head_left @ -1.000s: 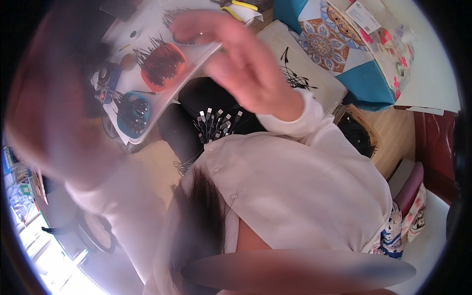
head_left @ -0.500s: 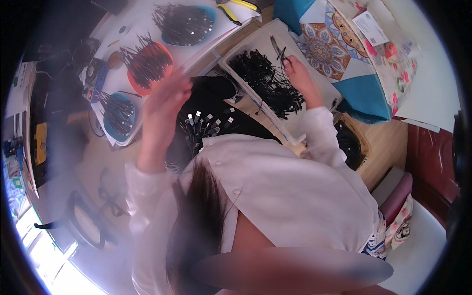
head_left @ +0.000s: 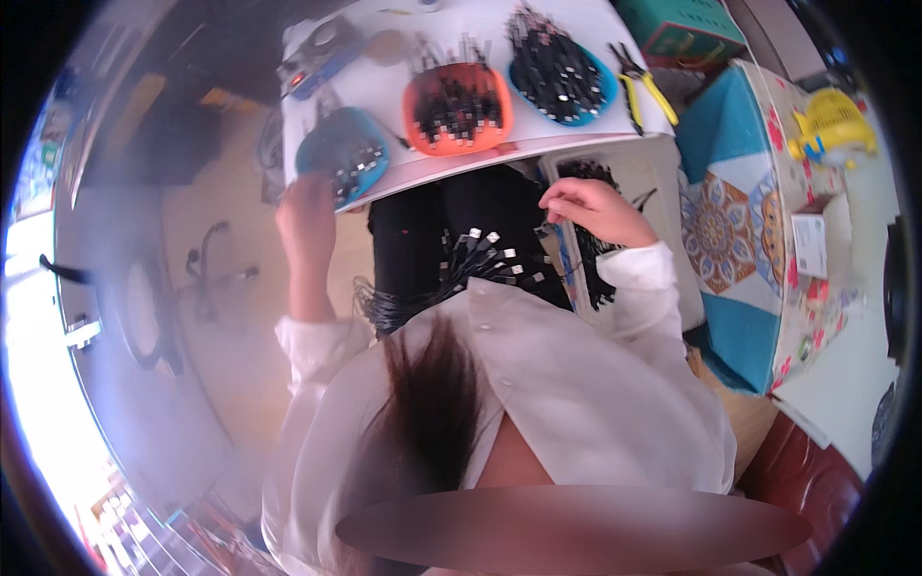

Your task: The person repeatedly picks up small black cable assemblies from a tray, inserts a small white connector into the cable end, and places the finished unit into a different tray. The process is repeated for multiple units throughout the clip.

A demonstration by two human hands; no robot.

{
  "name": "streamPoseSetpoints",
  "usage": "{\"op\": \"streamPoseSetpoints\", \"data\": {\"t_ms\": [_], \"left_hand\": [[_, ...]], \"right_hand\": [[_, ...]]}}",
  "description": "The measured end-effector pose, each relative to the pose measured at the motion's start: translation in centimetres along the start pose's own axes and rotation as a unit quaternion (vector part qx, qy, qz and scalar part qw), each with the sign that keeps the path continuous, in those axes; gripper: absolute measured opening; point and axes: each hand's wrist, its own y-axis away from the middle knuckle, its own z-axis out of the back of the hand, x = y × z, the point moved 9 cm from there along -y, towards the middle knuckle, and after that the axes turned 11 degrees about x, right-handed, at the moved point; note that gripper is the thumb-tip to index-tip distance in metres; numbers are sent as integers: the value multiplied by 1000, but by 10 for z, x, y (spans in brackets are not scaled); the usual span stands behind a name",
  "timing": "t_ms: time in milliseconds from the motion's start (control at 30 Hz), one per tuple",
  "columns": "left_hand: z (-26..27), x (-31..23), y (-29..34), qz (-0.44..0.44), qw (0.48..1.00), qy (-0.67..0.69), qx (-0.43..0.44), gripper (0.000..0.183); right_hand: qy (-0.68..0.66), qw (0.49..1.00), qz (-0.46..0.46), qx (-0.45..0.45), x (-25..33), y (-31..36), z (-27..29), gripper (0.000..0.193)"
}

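My left hand (head_left: 305, 206) is at the left blue bowl (head_left: 384, 158), by its near-left rim, and its fingers are blurred. Black USB cables with silver plugs stand in that bowl. Above the right side of my lap hovers my right hand (head_left: 600, 211), thumb and fingertips drawn together; what they hold, if anything, is too small to make out. A bunch of black USB cables (head_left: 480, 257) lies across my lap, plugs pointing right. Beneath and beside my right hand is a white plastic bin (head_left: 677, 269) with tangled black cables (head_left: 594, 274).
On the white table (head_left: 384, 101) stand an orange bowl (head_left: 501, 125) and another blue bowl (head_left: 600, 94), both filled with cables. Yellow-handled pliers (head_left: 658, 96) lie at the table's right. A patterned box (head_left: 730, 274) and a yellow plastic thing (head_left: 834, 127) are farther right.
The view has turned, so the table now lies straight ahead. My left hand has moved to the left blue bowl. My right hand has left the scissors-like tool over the bin and come nearer my lap.
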Motion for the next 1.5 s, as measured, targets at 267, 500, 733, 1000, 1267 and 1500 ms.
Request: {"op": "streamPoseSetpoints", "data": {"t_ms": [267, 500, 733, 1000, 1267, 1500], "left_hand": [[-24, 12, -77, 105, 984, -141, 14, 23], [-51, 0, -89, 124, 975, -176, 47, 26], [-57, 10, -92, 122, 981, -140, 60, 20], [-14, 19, -81, 42, 988, 35, -143, 17], [-22, 32, -79, 46, 873, 472, -116, 8], [-47, -59, -57, 16, 785, 619, -1, 20]], "right_hand": [[197, 958, 45, -204, 113, -86, 33, 19], [428, 857, -102, -269, 100, -152, 33, 30], [414, 862, -95, -278, 88, -163, 33, 24], [263, 906, 36, -331, 103, -142, 40, 20], [37, 921, 64, -383, 93, -90, 68, 11], [-20, 944, 119, -308, 127, -82, 23, 13]]}}
